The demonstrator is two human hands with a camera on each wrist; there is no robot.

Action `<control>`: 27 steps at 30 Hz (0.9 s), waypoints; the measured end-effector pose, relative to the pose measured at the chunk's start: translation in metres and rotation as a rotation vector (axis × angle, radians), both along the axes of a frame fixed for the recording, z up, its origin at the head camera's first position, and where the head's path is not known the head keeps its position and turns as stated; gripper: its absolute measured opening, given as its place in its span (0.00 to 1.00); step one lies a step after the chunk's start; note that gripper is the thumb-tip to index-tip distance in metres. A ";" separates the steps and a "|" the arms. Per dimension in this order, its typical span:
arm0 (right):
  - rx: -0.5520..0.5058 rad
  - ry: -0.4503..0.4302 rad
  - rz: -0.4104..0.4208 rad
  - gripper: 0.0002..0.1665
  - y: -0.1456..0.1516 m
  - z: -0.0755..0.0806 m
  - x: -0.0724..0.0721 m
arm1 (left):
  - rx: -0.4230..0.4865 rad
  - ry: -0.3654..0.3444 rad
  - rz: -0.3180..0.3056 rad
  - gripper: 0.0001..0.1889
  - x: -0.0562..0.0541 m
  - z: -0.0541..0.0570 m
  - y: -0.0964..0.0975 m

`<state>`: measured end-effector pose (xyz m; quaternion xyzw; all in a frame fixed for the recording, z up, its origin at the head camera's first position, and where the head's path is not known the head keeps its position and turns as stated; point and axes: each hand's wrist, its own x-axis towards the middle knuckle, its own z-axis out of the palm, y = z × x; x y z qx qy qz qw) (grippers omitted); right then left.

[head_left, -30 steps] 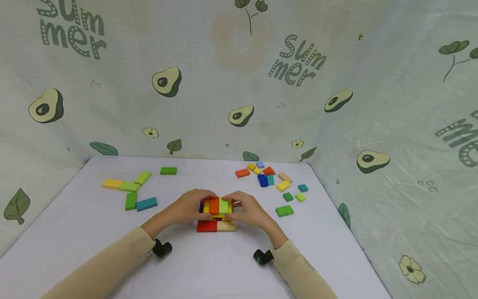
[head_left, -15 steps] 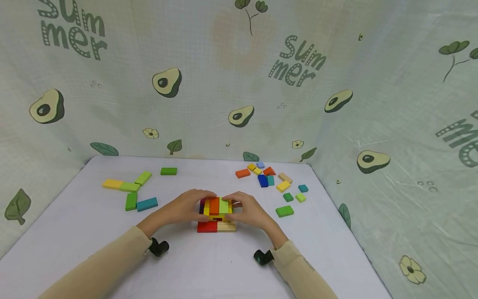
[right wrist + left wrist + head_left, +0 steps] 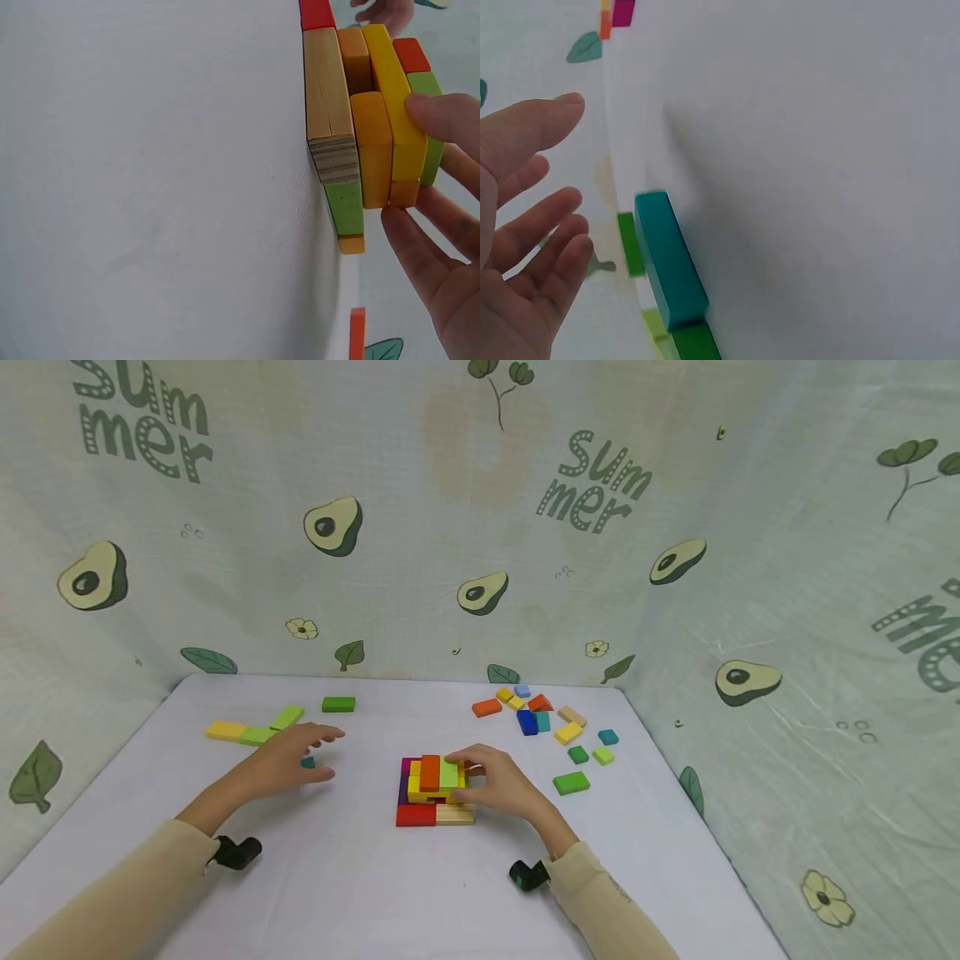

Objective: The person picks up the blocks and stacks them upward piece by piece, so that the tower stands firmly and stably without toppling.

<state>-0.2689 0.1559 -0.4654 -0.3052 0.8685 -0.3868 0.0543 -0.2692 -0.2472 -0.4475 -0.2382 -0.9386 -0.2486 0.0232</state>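
Observation:
A layered stack of coloured wooden blocks (image 3: 430, 775) stands mid-table, with a red block (image 3: 416, 815) and a plain wood block (image 3: 454, 814) along its bottom front. An orange block (image 3: 430, 772) and a light green block (image 3: 447, 775) lie side by side on top. My right hand (image 3: 498, 779) holds the stack's right side, thumb on a yellow block (image 3: 400, 120), fingers at the side and back. Apart from the stack, my left hand (image 3: 281, 762) hovers with spread, loosely bent fingers and nothing in them. Beneath it, a teal block (image 3: 669, 259) lies mostly hidden in the head view.
On the left lie a yellow block (image 3: 226, 730), a far green block (image 3: 339, 704) and light green ones. Several small blocks scatter at the back right, including a dark blue block (image 3: 527, 722) and a green block (image 3: 572, 783). A printed cloth (image 3: 405, 610) hangs behind the table.
My left hand has let go of the stack and moved left, over the teal block, uncovering the stack's purple and magenta left side. The right hand and the stack stay in place.

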 end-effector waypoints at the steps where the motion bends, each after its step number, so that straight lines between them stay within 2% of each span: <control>1: 0.000 0.000 0.000 0.31 0.000 0.000 0.000 | 0.000 0.002 0.000 0.34 0.000 -0.001 -0.009; 5: 0.006 -0.005 -0.005 0.31 0.001 0.001 0.000 | -0.014 -0.010 0.033 0.35 0.002 -0.005 -0.035; 9: 0.008 -0.013 -0.011 0.31 0.002 0.002 0.001 | -0.041 -0.027 0.064 0.33 0.002 -0.010 -0.048; 14: 0.007 -0.013 -0.012 0.31 0.002 0.001 0.000 | -0.054 -0.048 0.066 0.27 0.002 -0.013 -0.050; 20: 0.004 0.006 -0.004 0.31 0.001 0.000 0.000 | -0.065 -0.051 0.032 0.20 0.003 -0.014 -0.047; 27: 0.013 0.009 -0.007 0.31 0.001 -0.001 0.000 | -0.071 -0.033 0.023 0.20 0.000 -0.013 -0.038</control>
